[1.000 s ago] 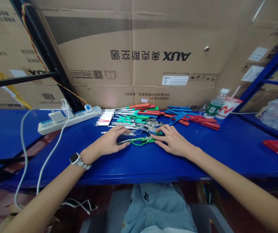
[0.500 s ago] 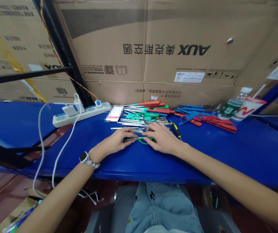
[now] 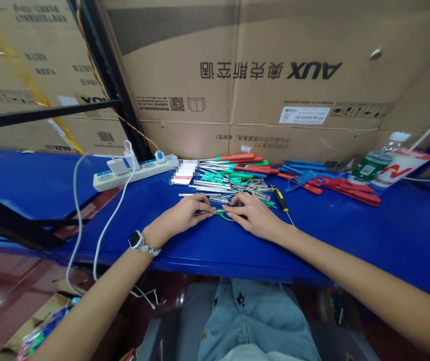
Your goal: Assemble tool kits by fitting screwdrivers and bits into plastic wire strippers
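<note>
Near the front of the blue table, my left hand (image 3: 183,214) is closed in a pinch around a thin metal piece (image 3: 203,212). My right hand (image 3: 255,216) faces it, fingertips closed on a slim green plastic part (image 3: 225,216) with an open loop. Both parts meet between my fingertips; how they join is too small to tell. Just behind my hands lie several slender metal rods (image 3: 209,189) and small green clips (image 3: 215,177). A black and yellow screwdriver (image 3: 280,200) rests right of my right hand.
Red-orange handles (image 3: 237,157) are heaped at the back. Blue strips (image 3: 305,167) and red plastic pieces (image 3: 354,189) lie to the right, before a bottle (image 3: 369,168) and a paper cup (image 3: 403,165). A power strip (image 3: 136,173) with white cables stands left. Cardboard boxes (image 3: 260,30) wall the back.
The view has shifted slightly, so the table items sit a little further right. My fingers have moved a little around the green part; both hands still hold their pieces.
</note>
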A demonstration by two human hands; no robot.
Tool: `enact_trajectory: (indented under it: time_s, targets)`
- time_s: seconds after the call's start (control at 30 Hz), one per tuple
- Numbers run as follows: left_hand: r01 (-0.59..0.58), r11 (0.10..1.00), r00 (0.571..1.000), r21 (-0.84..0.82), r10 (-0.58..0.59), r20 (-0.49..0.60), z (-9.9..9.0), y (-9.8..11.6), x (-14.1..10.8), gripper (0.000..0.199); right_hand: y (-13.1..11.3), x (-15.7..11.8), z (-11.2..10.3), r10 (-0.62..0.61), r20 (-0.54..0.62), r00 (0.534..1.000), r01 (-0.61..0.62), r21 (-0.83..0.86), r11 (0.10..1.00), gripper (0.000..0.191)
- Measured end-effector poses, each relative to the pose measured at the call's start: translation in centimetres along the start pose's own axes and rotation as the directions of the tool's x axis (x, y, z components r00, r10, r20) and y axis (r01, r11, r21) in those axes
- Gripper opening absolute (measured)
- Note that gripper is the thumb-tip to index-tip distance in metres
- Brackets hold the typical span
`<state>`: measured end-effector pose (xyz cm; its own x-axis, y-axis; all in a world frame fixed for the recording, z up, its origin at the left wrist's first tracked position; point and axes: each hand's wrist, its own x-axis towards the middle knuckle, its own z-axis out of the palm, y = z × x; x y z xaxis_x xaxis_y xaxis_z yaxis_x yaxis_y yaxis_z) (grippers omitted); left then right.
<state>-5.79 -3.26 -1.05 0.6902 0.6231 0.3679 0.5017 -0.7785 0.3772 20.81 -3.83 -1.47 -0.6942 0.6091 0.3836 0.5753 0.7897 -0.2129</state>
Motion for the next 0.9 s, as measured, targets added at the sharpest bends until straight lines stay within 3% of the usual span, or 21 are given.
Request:
enact_trajectory:
  time_s: [0.3,0.43,0.53,0.7,0.9]
  targets:
    - [0.039,0.997,0.999,0.072,-0.039,0.005,0.6,0.9,0.1,0.028,-0.4,-0.1,-0.3,0.03,0.003,1.0,-0.03,0.044,0.999,0.035]
    - [0.063,0.988,0.998,0.14,-0.064,0.002,0.2,2.0,0.9,0.04,-0.1,-0.2,-1.9,0.079,-0.1,0.992,-0.058,0.2,0.978,0.036]
    - [0.033,0.981,0.999,0.192,-0.035,0.011,0.4,3.5,2.4,0.05,0.9,-1.1,-3.5,0.082,-0.155,0.985,-0.056,0.166,0.985,0.032]
    - [0.022,0.971,0.998,0.237,-0.037,0.059,2.4,5.4,5.5,0.05,2.9,-3.1,-4.6,0.121,-0.037,0.992,-0.122,-0.024,0.992,0.021]
    - [0.053,0.994,0.998,0.1,-0.056,0.027,3.8,4.3,5.9,0.026,3.4,-3.1,-4.4,0.023,0.063,0.998,-0.02,-0.049,0.999,0.024]
